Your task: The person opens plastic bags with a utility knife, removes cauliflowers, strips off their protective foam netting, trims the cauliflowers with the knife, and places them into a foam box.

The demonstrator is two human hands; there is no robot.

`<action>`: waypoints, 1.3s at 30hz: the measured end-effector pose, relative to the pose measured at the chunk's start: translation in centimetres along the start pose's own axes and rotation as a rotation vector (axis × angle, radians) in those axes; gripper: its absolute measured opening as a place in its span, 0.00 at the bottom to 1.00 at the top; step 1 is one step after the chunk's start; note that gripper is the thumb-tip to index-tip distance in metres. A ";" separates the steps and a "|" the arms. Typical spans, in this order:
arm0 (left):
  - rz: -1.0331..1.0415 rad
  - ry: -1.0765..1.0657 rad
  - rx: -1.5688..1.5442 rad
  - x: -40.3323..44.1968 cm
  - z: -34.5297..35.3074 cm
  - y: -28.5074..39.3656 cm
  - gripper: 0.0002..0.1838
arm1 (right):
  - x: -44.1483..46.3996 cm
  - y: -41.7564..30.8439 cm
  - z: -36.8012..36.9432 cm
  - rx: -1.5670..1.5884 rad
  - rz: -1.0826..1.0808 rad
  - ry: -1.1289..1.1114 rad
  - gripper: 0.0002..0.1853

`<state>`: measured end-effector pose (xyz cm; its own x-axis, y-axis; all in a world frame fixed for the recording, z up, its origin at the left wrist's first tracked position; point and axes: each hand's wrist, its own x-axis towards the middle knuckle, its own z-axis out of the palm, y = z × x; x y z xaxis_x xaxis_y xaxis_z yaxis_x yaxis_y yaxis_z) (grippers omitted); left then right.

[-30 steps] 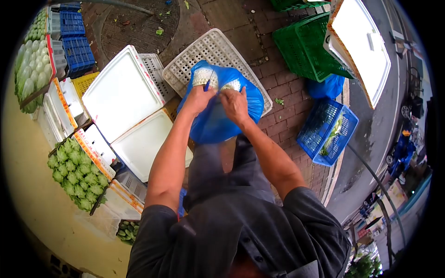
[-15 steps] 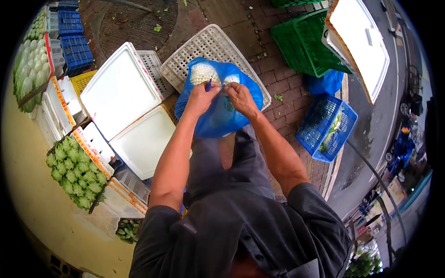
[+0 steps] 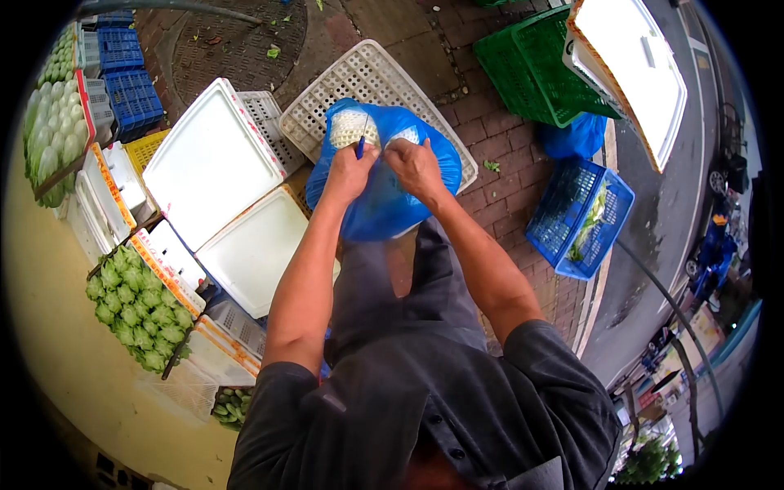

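Here in the head view, both hands are right at the blue bag (image 3: 384, 211), which bulges over the near part of the pale slatted crate (image 3: 425, 106) and hangs past its near edge! The left hand (image 3: 349, 173) has its fingers curled in, closed around a slim blue tool (image 3: 360, 148) that points away over the bag. Alongside, slightly to the right, the right hand (image 3: 415, 170) works with fingers bent and bunched, pinching the plastic; the exact grip of each fingertip is too small to tell. Two lumps in white netting (image 3: 353, 128) (image 3: 406, 135) show beneath the film, just beyond the hands. Over on the left, white foam boxes (image 3: 214, 167) sit close by the crate, with leafy green heads (image 3: 140, 309) farther left and nearer. Across on the right, the green crate (image 3: 535, 69) stands far, a second blue bag (image 3: 574, 135) just nearer, then a blue basket (image 3: 565, 214) with green leaves (image 3: 591, 224) inside
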<state>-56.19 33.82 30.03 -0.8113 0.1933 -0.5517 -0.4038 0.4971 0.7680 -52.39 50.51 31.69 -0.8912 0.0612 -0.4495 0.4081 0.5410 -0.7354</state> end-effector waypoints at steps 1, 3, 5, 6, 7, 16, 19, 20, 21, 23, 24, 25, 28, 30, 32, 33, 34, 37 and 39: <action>0.001 0.001 0.013 0.0 0.0 0.1 0.16 | 0.2 0.3 0.3 -0.019 -0.026 0.009 0.13; 0.017 0.010 0.010 -0.2 -0.1 0.3 0.16 | 0.3 0.7 0.3 0.014 -0.041 -0.013 0.13; -0.002 0.011 0.024 -0.4 -0.1 0.6 0.15 | 0.1 0.5 0.0 0.068 -0.006 -0.038 0.14; -0.023 -0.008 0.012 -0.3 -0.1 0.5 0.15 | 0.3 0.9 0.1 0.122 0.000 -0.047 0.14; -0.045 -0.027 0.000 -0.2 -0.1 0.4 0.15 | 0.4 1.4 0.2 0.175 0.004 -0.056 0.14; 0.060 -0.075 -0.035 -0.8 0.1 1.1 0.12 | -0.1 2.7 0.8 0.390 0.077 -0.009 0.16; 0.100 -0.061 -0.033 -0.6 0.6 0.5 0.10 | -0.4 2.5 0.6 0.335 0.057 0.039 0.16; 0.097 -0.051 -0.011 -0.6 0.7 0.2 0.10 | -0.3 2.7 0.7 0.328 0.054 0.041 0.16; 0.095 -0.041 0.011 -0.8 0.8 0.2 0.10 | -0.3 3.0 0.9 0.323 0.052 0.042 0.16; 0.080 -0.040 0.029 -1.1 0.9 0.3 0.12 | -0.3 3.4 1.3 0.318 0.044 0.054 0.16; 0.071 -0.049 0.024 -1.3 0.8 0.3 0.14 | -0.4 3.4 1.3 0.317 0.036 0.066 0.16; 0.067 -0.055 0.019 -1.4 0.7 0.7 0.15 | -0.4 3.2 1.2 0.316 0.024 0.080 0.16; 0.018 -0.007 0.086 -1.4 1.2 -0.8 0.18 | -0.2 4.2 2.2 0.220 -0.016 0.083 0.15; 0.024 0.065 0.124 -0.8 1.5 -0.5 0.20 | -0.4 4.0 2.5 0.019 -0.069 0.102 0.14; 0.055 0.099 0.058 -1.1 1.6 -0.5 0.20 | -1.2 2.5 1.7 -0.074 -0.026 0.084 0.15; 0.053 0.090 0.017 -0.9 1.6 -0.8 0.19 | -1.7 2.1 1.7 -0.100 -0.073 0.172 0.14; 0.041 0.091 0.056 -0.9 1.5 -0.1 0.18 | -2.2 1.2 1.1 -0.109 -0.100 0.233 0.14; 0.077 0.117 0.140 -1.6 1.8 1.6 0.14 | -3.2 -2.1 -0.7 0.056 -0.133 0.234 0.13; 0.213 0.134 0.201 -1.7 2.2 0.3 0.13 | -3.2 -2.6 0.3 0.189 -0.113 0.276 0.15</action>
<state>-54.01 35.50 30.51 -0.9226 0.2040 -0.3274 -0.1384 0.6172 0.7746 -50.55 48.67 34.92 -0.9424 0.2483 -0.2242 0.3098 0.3945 -0.8651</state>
